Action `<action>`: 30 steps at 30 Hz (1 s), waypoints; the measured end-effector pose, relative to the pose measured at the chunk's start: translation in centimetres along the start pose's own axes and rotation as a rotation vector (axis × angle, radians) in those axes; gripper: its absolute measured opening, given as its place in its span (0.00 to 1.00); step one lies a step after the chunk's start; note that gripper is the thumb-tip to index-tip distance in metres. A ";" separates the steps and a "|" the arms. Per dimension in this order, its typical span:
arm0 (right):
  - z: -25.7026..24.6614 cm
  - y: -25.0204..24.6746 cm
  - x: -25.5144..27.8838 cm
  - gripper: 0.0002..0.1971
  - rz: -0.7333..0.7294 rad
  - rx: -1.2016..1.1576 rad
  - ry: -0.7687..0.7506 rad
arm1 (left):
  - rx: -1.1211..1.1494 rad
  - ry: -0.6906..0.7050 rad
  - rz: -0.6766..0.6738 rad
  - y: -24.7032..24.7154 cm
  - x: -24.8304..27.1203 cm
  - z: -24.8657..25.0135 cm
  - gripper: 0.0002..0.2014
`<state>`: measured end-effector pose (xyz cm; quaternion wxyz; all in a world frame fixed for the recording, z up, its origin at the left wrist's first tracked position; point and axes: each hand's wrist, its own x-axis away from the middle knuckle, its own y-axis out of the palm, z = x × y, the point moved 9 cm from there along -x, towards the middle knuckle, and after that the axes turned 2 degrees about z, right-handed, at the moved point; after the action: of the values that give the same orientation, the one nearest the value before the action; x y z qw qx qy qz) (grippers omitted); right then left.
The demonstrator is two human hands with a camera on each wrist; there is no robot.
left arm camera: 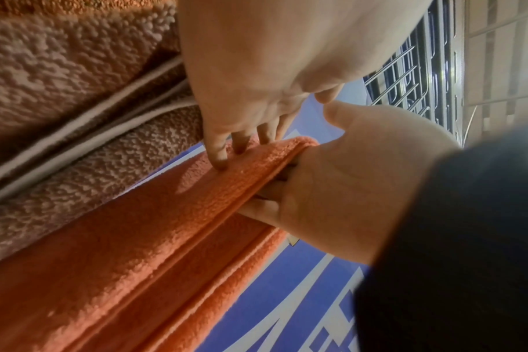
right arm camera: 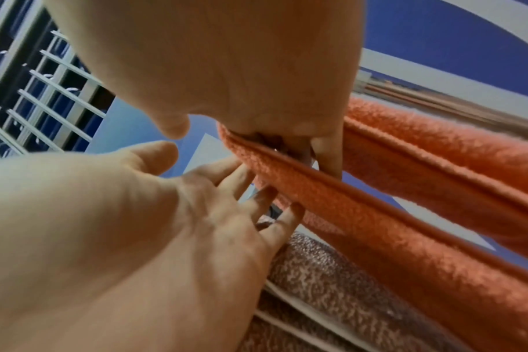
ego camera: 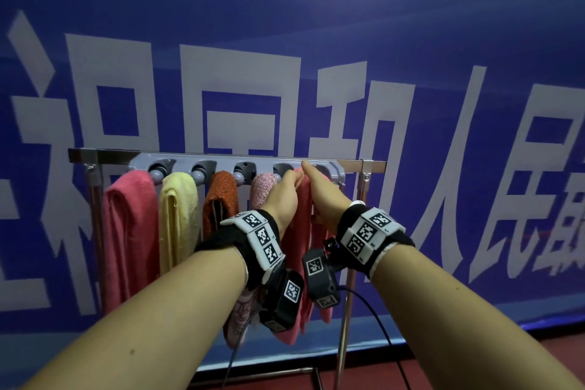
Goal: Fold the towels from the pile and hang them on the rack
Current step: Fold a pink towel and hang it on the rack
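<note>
Checker: Where is the coral towel?
Spotter: Draped at the right end of the grey holder strip, just beside the speckled pink towel.
Checker: And the hands?
Spotter: On its top fold the left hand lays straight fingers; the right hand curls its own into that fold from the other side, thumb free.
</note>
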<state>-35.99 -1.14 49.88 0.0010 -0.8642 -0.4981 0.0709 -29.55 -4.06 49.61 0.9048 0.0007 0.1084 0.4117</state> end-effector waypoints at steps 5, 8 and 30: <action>0.9 -0.8 0.6 0.31 -0.036 0.145 0.112 | -0.020 0.018 -0.027 -0.3 0.4 -0.1 0.25; 1.9 -1.9 0.7 0.41 -0.057 0.278 0.201 | -0.036 0.021 -0.028 -0.5 0.6 -0.3 0.25; 2.9 -2.8 -0.3 0.22 -0.047 0.050 -0.076 | 0.000 -0.028 0.075 -2.2 -2.1 -5.3 0.21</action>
<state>-38.92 -0.13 47.28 0.0054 -0.8488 -0.5159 0.1159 -30.26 -7.53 44.65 0.8902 0.0107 0.0956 0.4454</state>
